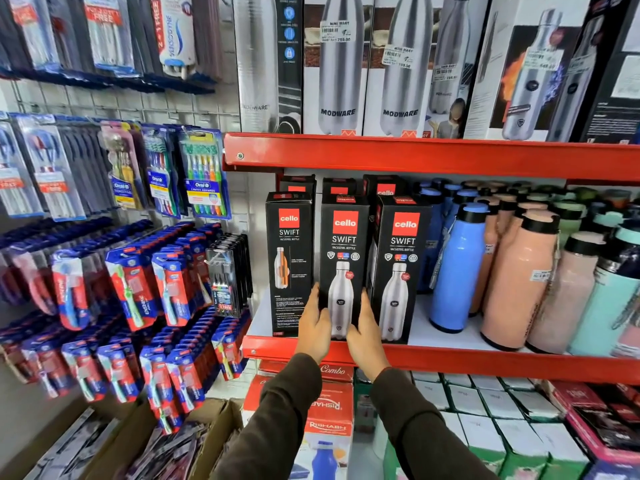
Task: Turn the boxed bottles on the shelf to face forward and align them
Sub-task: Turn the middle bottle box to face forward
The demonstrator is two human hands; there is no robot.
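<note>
Three black Cello Swift bottle boxes stand at the front of the red shelf (450, 358). The middle box (343, 258) shows its front with a steel bottle picture. My left hand (313, 327) holds its left lower side and my right hand (367, 330) holds its right lower side. The right box (401, 271) also faces forward, close beside it. The left box (289, 261) shows a different panel with small text and an orange-banded bottle. More black boxes (384, 188) stand in a row behind, mostly hidden.
Loose blue bottles (457, 268), peach bottles (519, 282) and mint bottles (609, 299) crowd the shelf to the right. Modware bottle boxes (337, 64) fill the upper shelf. Toothbrush packs (204, 174) hang on the left wall. Red and white cartons (329, 410) sit below.
</note>
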